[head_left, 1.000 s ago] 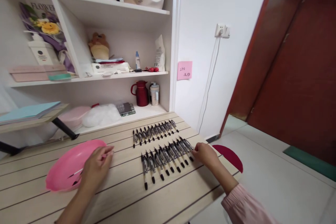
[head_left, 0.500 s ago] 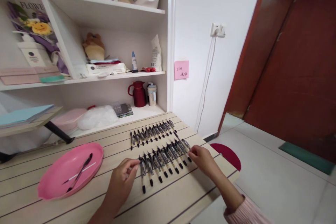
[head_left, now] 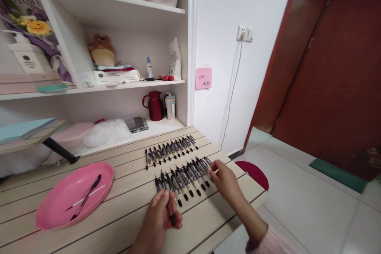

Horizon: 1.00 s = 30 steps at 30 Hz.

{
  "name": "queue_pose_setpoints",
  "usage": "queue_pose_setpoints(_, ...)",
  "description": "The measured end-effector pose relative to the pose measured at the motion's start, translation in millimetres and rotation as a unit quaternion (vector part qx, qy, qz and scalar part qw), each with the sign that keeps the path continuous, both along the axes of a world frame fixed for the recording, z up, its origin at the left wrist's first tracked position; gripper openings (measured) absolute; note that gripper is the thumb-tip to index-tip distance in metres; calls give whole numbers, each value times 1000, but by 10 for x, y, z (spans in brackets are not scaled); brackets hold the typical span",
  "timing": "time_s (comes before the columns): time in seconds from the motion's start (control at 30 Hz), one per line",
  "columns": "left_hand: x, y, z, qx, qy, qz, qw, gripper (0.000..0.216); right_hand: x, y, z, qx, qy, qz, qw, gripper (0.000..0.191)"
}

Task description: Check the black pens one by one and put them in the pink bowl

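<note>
Near the table's (head_left: 125, 210) front edge, your left hand (head_left: 160, 214) has its fingers closed on a pen (head_left: 173, 219); by the right edge your right hand (head_left: 224, 178) is pinched, though whether on a pen I cannot tell. You appear to be working on the front row of pens (head_left: 187, 175), so the next move calls for leaving the others undisturbed.

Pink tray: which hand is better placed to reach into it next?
Probably the left hand: it is nearer the pink tray, though it appears to grip a pen. The right hand is at the right end of the front row of pens, farther away.
</note>
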State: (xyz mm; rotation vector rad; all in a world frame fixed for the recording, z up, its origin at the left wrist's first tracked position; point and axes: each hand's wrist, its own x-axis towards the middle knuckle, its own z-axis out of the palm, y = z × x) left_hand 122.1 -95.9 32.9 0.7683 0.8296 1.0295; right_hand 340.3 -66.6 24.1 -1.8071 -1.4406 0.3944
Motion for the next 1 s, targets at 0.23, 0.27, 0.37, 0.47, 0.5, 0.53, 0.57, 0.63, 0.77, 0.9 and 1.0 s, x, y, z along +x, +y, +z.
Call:
queue_pose_setpoints(0.23,-9,4,-145,11,67,-16,998,29,288,432,-247,-85,-152,-72,982,21)
queue_pose_setpoints(0.27,-12,7,-153,16,74,-20,997,30,277,446,-276,-83,-157,-69,982,22)
queue_pose_setpoints(0.37,-20,6,-156,31,98,-27,994,30,280,426,-321,-79,-159,-63,982,25)
queue_pose_setpoints(0.47,-23,-8,-146,46,118,-33,991,31,330,319,-317,-70,-122,-68,988,27)
queue_pose_setpoints(0.5,-22,-15,-141,52,126,-38,990,32,341,269,-304,-59,-93,-68,992,26)
queue_pose_setpoints(0.53,-21,-22,-138,59,134,-47,988,32,341,214,-283,-46,-47,-63,996,26)
queue_pose_setpoints(0.57,-20,-30,-134,65,144,-58,986,33,326,156,-251,-34,15,-51,998,25)
queue_pose_setpoints(0.63,-16,-42,-129,74,161,-89,980,34,245,37,-158,-26,173,-4,984,24)
queue_pose_setpoints(0.77,-11,-63,-129,96,187,-132,969,35,-60,-153,101,-27,423,102,900,22)
queue_pose_setpoints(0.9,-15,-82,-129,104,204,-132,965,31,-331,-211,276,11,498,147,855,21)
queue_pose_setpoints(1.0,-25,-86,-139,113,207,-133,963,29,-431,-206,332,35,498,155,852,24)
